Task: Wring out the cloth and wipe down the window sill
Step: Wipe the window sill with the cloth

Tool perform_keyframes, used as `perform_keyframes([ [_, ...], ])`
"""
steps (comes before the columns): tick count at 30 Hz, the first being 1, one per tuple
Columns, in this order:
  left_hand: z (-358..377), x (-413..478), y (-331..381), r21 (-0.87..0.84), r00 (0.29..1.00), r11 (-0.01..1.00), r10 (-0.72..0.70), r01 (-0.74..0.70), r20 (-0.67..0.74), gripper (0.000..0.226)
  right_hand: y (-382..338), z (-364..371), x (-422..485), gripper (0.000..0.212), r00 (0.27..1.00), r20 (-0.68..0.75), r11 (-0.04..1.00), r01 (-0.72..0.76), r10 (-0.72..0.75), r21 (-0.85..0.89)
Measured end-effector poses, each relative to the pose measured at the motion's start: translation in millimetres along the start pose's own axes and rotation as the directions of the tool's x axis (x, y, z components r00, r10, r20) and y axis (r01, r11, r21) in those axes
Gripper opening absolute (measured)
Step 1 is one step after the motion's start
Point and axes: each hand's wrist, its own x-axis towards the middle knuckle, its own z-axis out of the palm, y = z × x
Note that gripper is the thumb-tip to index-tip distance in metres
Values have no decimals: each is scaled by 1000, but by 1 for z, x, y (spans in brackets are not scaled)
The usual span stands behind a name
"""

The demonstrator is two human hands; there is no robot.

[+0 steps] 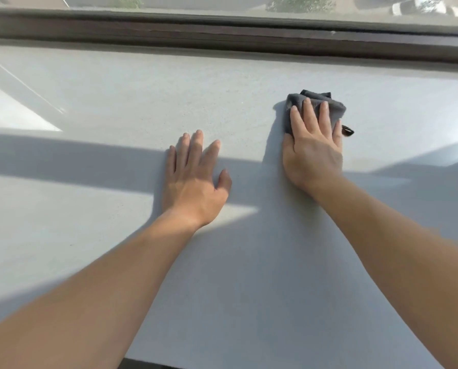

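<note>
A wide pale grey window sill [116, 107] fills the view. A folded dark grey cloth [337, 109] lies on it right of centre. My right hand [313, 145] lies flat on top of the cloth, fingers straight and spread, pressing it onto the sill; most of the cloth is hidden under the hand. A small dark tag [347, 130] sticks out beside the little finger. My left hand [195, 177] rests flat on the bare sill, to the left of the cloth and nearer to me, fingers straight, holding nothing.
A dark brown window frame [222, 35] runs along the far edge of the sill, with glass [222, 2] above it. Bands of shadow and sunlight cross the sill. The sill's near edge [148, 363] shows at the bottom.
</note>
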Motion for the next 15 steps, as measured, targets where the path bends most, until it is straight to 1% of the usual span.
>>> perform_keyframes([
  [3,0,0,2,7,1000,1000,-4,4,-4,67,-16,10,-25,58,972,76,975,223,-220,-21],
  [5,-2,0,1,15,1000,1000,-8,8,-9,67,-8,6,-21,56,955,95,959,283,-282,-3],
  [6,-2,0,1,20,1000,1000,-7,7,-8,67,0,3,-11,55,962,71,964,264,-264,1],
  [7,-2,0,1,24,1000,1000,-5,5,-4,67,9,0,2,54,977,43,978,208,-208,4],
  [9,-3,-1,1,25,1000,1000,2,-2,9,67,24,-6,32,55,999,10,999,36,-36,15],
  [10,-3,-1,1,19,1000,1000,9,-9,10,67,27,-7,43,55,999,-1,999,-34,34,4],
  [11,-4,-1,0,6,1000,1000,13,-13,6,66,26,-6,51,56,997,-12,997,-73,72,-15],
  [12,-4,0,0,-12,1000,1000,11,-11,-3,66,21,-4,54,57,997,-18,997,-79,79,-25],
  [13,-5,0,-1,-30,1000,1000,7,-7,-13,65,12,-1,52,58,998,-12,998,-55,55,-25],
  [14,-6,0,-1,-50,1000,999,2,-3,-28,64,3,2,46,58,1000,2,1000,5,-5,-19],
  [15,-7,2,-1,-70,999,998,-5,2,-48,62,-4,5,39,58,995,16,995,94,-94,-18],
])
